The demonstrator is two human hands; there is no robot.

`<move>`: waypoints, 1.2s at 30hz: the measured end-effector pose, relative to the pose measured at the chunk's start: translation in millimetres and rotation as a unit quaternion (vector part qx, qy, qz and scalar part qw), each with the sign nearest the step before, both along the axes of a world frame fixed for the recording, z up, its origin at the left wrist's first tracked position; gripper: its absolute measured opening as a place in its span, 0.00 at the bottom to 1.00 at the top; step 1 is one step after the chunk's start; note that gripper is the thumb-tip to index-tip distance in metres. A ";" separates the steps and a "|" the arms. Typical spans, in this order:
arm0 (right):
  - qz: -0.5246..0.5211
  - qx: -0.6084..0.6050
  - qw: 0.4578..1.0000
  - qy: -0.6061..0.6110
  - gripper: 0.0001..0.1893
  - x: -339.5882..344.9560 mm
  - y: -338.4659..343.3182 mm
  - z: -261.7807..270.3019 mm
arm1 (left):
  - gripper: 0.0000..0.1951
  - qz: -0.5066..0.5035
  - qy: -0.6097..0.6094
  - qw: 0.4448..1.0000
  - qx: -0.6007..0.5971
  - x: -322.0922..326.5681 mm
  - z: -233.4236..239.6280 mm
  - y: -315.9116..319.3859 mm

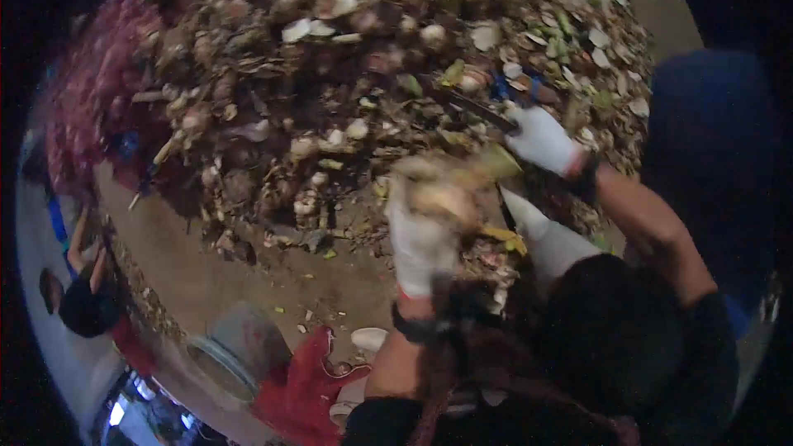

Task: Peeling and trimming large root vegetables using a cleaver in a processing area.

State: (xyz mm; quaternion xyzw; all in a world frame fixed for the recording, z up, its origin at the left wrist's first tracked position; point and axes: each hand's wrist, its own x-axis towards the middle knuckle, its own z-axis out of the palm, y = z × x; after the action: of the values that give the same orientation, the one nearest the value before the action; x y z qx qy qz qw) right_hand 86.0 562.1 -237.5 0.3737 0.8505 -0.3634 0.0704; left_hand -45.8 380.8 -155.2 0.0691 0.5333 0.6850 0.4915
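My left hand [424,248], in a white glove, is closed around a pale root vegetable [449,198], blurred by motion, with a greenish stalk end [499,161] at its right. My right hand [542,139], also in a white glove, grips a long dark blade [480,110] that points up and left, over the heap. Before both hands lies a large heap [297,99] of vegetable trimmings, pale round pieces, cut slices and green bits. Below my right hand, a white, pointed shape [545,229] lies close to a dark narrow edge; what it is, I cannot tell.
Pink-red mesh [105,87] borders the heap at the left. A grey bucket [248,341] lies tilted beside red cloth [303,390] on the brown floor [310,285]. Another person [90,303] is at the lower left. A large blue shape [712,167] stands at the right.
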 end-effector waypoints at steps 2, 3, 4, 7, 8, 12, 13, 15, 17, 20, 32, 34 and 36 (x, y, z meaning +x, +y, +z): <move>0.002 0.004 0.997 0.075 0.14 -2.5 -5.3 7.8 | 0.16 -0.276 0.243 0.929 -0.051 -4.6 -4.7 -16.2; 0.033 0.025 0.990 0.136 0.14 -7.9 -8.4 16.4 | 0.17 -0.383 0.252 0.889 -0.003 -7.1 -5.6 -29.4; 0.015 -0.001 0.998 0.069 0.16 -18.9 -3.0 29.8 | 0.14 -0.385 0.280 0.878 -0.051 -18.3 -7.0 -31.6; -0.034 -0.041 0.996 0.065 0.17 -29.1 -1.4 37.3 | 0.16 -0.087 0.442 0.847 -0.282 -79.7 -17.1 -35.6; -0.029 -0.046 0.995 0.087 0.18 -26.0 -2.8 30.5 | 0.18 0.025 0.393 0.860 -0.324 -100.5 -19.1 -25.0; 0.013 -0.063 0.995 0.070 0.18 -43.6 -21.9 43.4 | 0.32 0.062 0.447 0.740 -0.499 -166.4 -78.5 -14.6; 0.021 -0.066 0.997 0.034 0.17 -43.9 -22.6 43.5 | 0.34 0.058 0.446 0.710 -0.543 -158.6 -76.2 -0.1; 0.028 -0.057 0.996 0.063 0.17 -35.9 -23.1 31.1 | 0.34 0.071 0.441 0.761 -0.471 -156.4 -76.4 0.3; -0.007 -0.062 0.993 0.102 0.17 -29.1 -20.1 23.9 | 0.34 0.081 0.428 0.810 -0.392 -143.6 -77.5 -2.6; 0.039 -0.075 0.994 0.072 0.16 -40.3 -18.8 48.8 | 0.38 0.078 0.176 0.961 -0.198 -98.0 -65.8 -13.3; 0.268 0.109 0.948 0.130 0.12 -50.2 -27.1 89.3 | 0.22 -0.279 0.430 0.840 -0.178 -32.2 -48.0 -21.1; 0.274 0.116 0.946 0.126 0.12 -47.6 -27.1 87.8 | 0.20 -0.316 0.472 0.799 -0.200 -33.6 -61.1 -31.8; 0.260 0.121 0.947 0.148 0.13 -45.0 -26.6 82.5 | 0.18 -0.316 0.522 0.755 -0.238 -39.6 -85.2 -49.3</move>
State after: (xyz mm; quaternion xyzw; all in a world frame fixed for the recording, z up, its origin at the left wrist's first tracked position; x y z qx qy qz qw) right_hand 41.0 535.4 -155.0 0.0879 0.9565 -0.2779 -0.0100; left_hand -85.4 331.5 -240.3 0.4615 0.8009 0.1988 0.3257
